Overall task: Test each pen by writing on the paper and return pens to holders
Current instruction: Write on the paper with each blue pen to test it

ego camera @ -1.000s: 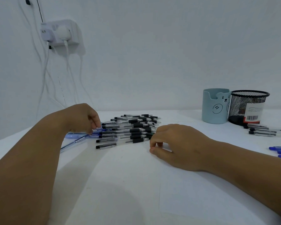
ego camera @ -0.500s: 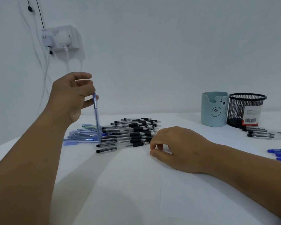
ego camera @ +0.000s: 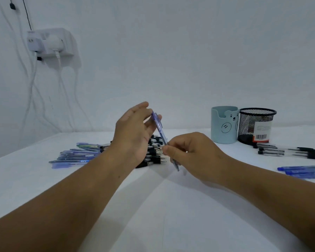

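Note:
A blue pen (ego camera: 159,128) slants in the air over the table's middle, its tip low near the white paper (ego camera: 171,215). My left hand (ego camera: 135,135) holds its upper end between thumb and fingers. My right hand (ego camera: 189,153) pinches its lower part. Behind my hands lies a pile of black pens (ego camera: 154,153), partly hidden, and to its left a pile of blue pens (ego camera: 75,157). A pale blue bear holder (ego camera: 225,124) and a black mesh holder (ego camera: 255,125) stand at the back right.
Two or three black pens (ego camera: 287,151) and some blue pens (ego camera: 304,171) lie at the right edge. A wall socket (ego camera: 49,42) with plugs and hanging cables sits on the wall at upper left.
My left hand carried the blue pen from over the left pile toward the middle. My right hand rose off the paper and took hold of the pen's lower part.

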`<action>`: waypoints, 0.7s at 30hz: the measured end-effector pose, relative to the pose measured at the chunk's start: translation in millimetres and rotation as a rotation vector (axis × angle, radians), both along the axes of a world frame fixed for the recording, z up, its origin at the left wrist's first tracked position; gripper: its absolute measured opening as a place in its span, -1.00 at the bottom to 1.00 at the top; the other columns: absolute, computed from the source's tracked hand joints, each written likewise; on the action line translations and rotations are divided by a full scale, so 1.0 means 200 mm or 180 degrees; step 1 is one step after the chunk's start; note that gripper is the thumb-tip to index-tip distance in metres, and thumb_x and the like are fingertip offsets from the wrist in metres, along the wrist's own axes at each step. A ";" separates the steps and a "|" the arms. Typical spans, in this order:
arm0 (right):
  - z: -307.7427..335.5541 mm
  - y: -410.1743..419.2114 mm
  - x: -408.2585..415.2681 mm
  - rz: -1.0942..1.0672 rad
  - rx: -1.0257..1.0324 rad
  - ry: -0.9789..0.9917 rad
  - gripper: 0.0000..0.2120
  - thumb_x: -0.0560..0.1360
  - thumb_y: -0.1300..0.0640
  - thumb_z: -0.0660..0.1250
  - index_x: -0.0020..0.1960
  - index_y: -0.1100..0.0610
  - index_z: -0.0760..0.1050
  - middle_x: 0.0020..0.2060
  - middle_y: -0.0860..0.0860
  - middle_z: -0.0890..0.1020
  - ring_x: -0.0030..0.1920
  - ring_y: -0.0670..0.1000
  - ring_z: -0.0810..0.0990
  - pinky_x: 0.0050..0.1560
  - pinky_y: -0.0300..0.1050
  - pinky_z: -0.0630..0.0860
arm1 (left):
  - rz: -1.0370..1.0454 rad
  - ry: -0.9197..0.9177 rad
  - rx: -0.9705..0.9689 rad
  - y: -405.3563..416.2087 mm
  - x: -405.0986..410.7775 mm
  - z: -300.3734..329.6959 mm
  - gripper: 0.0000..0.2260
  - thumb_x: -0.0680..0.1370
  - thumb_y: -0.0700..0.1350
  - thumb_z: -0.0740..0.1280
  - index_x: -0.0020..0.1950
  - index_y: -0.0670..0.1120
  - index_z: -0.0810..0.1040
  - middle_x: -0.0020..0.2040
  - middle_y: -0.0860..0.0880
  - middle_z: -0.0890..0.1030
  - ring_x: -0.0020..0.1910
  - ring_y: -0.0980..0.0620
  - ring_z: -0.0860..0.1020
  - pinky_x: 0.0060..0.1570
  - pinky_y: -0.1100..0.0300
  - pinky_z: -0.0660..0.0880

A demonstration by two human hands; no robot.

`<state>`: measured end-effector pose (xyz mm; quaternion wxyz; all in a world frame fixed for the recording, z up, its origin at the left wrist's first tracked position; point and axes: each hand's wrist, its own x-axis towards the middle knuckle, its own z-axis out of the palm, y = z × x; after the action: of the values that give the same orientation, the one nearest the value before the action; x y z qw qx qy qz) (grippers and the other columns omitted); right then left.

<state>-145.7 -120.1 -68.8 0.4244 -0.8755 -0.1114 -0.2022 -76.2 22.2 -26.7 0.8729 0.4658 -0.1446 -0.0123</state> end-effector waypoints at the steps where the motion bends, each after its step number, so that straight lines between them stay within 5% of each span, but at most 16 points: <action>1: 0.01 -0.02 0.00 -0.0091 -0.0095 -0.0034 -0.68 0.59 -0.01 0.35 -0.26 0.15 0.57 -0.33 0.20 0.60 -0.40 -0.03 0.41 -0.33 -0.15 0.37 | -0.0316 0.0183 -0.0110 0.00 0.00 0.00 -0.92 0.62 -0.25 0.31 0.02 -0.21 0.60 -0.12 -0.14 0.59 -0.21 -0.08 0.67 -0.10 0.13 0.65; 6: 0.01 -0.10 0.00 -0.0243 -0.0549 -0.0361 -0.72 0.59 0.03 0.35 -0.24 0.15 0.56 -0.42 0.10 0.51 -0.42 -0.11 0.33 -0.36 -0.21 0.30 | -0.1185 0.0390 0.0165 0.04 0.00 -0.03 -0.77 0.66 -0.07 0.24 0.02 -0.15 0.64 -0.05 -0.12 0.69 -0.10 -0.15 0.69 0.03 -0.05 0.63; 12: 0.02 -0.13 0.01 -0.0186 -0.0628 -0.0609 -0.74 0.59 0.03 0.36 -0.23 0.14 0.58 -0.48 -0.02 0.42 -0.42 -0.09 0.32 -0.37 -0.18 0.28 | -0.1326 0.0425 -0.0288 0.05 -0.01 -0.04 -0.80 0.60 -0.20 0.24 -0.09 -0.20 0.64 -0.13 -0.12 0.68 -0.21 -0.16 0.66 -0.02 -0.06 0.66; 17: 0.01 -0.15 0.02 -0.0173 -0.0693 -0.0739 -0.76 0.58 0.03 0.38 -0.23 0.12 0.59 -0.43 0.01 0.49 -0.38 -0.02 0.38 -0.33 -0.11 0.33 | -0.1494 0.0300 -0.0466 0.06 -0.01 -0.04 -0.85 0.59 -0.25 0.27 0.02 -0.25 0.63 -0.06 -0.15 0.70 -0.17 -0.16 0.68 0.00 -0.07 0.66; 21: 0.02 -0.14 0.04 -0.0394 -0.0394 -0.0729 -0.86 0.54 0.03 0.43 -0.19 0.02 0.64 -0.41 -0.08 0.58 -0.40 -0.12 0.44 -0.28 -0.17 0.42 | -0.1330 0.0172 -0.0025 0.05 0.00 -0.03 -0.71 0.58 -0.07 0.35 0.20 -0.24 0.57 0.09 -0.19 0.70 0.02 -0.15 0.70 0.08 -0.01 0.65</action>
<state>-137.9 -147.4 -64.4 0.3409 -0.8764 -0.1171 -0.3193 -75.7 32.2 -33.3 0.8568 0.4218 -0.2146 -0.2049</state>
